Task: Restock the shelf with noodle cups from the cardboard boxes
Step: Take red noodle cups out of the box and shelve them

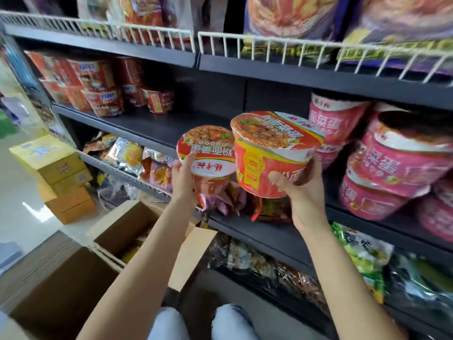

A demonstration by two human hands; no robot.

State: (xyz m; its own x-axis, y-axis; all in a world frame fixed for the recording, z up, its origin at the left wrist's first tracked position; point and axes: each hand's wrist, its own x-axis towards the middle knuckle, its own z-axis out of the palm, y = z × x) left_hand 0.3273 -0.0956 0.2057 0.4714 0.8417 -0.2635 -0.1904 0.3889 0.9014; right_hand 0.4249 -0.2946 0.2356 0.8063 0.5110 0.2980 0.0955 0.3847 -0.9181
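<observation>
My left hand (184, 179) grips a red noodle cup (208, 153) by its side, lid tilted toward me. My right hand (302, 190) holds a second, larger-looking red noodle cup (274, 153) from below, thumb across its front. Both cups are raised in front of the dark middle shelf (152, 126), whose centre stretch is bare. Pink noodle cups (382, 168) are stacked on that shelf to the right. Red noodle cups (103, 87) stand at its far left. An open cardboard box (117, 231) sits on the floor below my left arm.
White wire rails (269, 45) edge the upper shelf holding large bags. Snack packets (137, 158) fill the lower shelf behind another wire rail, and green and dark bags (362, 256) lie lower right. Yellow cartons (56, 173) are stacked on the floor at left. My knees (203, 322) are at the bottom.
</observation>
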